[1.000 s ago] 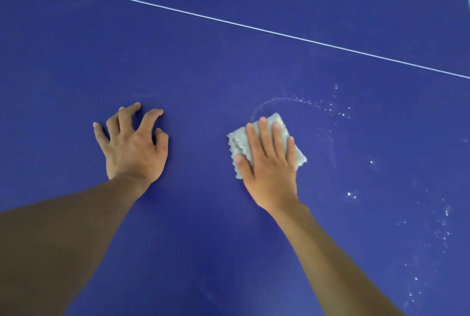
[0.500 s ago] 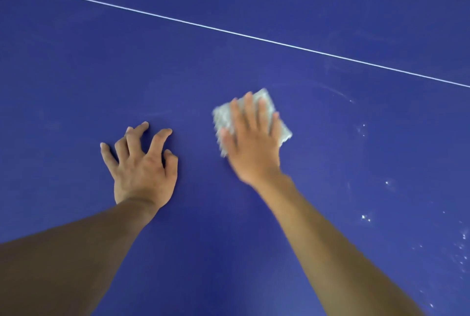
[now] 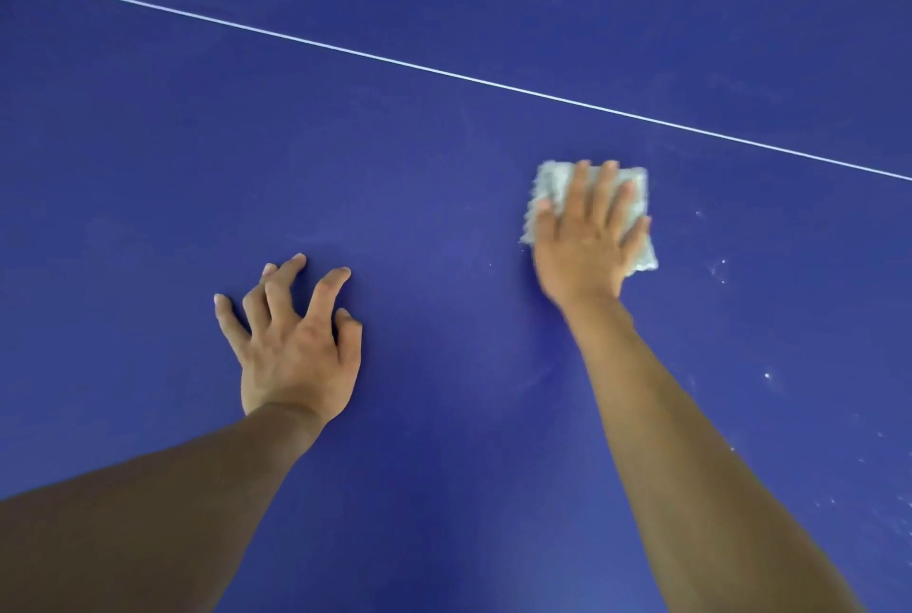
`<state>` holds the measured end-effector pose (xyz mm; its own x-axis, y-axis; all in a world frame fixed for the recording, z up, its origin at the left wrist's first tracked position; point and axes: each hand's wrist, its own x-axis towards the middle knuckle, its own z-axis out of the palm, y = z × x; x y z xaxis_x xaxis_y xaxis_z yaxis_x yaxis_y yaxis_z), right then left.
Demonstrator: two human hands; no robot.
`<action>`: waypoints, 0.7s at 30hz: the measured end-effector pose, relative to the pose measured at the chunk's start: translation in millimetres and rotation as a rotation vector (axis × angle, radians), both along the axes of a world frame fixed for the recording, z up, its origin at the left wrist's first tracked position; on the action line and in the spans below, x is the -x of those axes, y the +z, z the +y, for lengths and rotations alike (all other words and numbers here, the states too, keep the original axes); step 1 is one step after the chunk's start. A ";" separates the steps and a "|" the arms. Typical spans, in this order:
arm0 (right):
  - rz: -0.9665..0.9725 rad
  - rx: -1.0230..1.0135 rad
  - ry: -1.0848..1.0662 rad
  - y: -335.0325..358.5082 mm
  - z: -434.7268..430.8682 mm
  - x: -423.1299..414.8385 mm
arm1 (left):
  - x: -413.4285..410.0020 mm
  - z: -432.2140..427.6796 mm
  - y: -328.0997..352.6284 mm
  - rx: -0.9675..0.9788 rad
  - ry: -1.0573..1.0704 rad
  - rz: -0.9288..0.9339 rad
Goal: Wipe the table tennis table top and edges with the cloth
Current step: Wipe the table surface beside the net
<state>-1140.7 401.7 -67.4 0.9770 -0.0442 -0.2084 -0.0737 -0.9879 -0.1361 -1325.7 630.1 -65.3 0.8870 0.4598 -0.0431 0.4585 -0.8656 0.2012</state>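
The blue table tennis table top (image 3: 444, 197) fills the whole view. A folded pale grey cloth (image 3: 550, 188) lies flat on it right of centre. My right hand (image 3: 587, 242) presses down on the cloth with straight, spread fingers and covers most of it. My left hand (image 3: 296, 341) rests on the bare table to the left, propped on its bent fingertips, holding nothing.
A thin white line (image 3: 444, 74) runs across the table from upper left to right, beyond both hands. Small white specks (image 3: 720, 271) dot the surface to the right of the cloth and further down the right side.
My right hand slid the cloth up and left, then back to the right. The arc of white specks near the cloth is gone. My left hand has stayed in place.
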 end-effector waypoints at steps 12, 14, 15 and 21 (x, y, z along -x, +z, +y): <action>0.019 0.014 0.279 6.8 -42.7 5.7 | -1.2 0.6 1.1 0.006 -0.006 0.002; 0.010 -0.017 0.035 7.1 -19.9 -35.7 | 0.0 0.3 0.8 0.004 -0.007 0.008; 0.011 -0.030 -0.072 6.2 -2.6 -54.4 | 0.6 0.5 0.5 0.002 -0.008 0.009; 0.044 -0.109 0.254 3.1 126.8 -65.0 | -1.0 1.4 -0.4 -0.004 -0.008 -0.006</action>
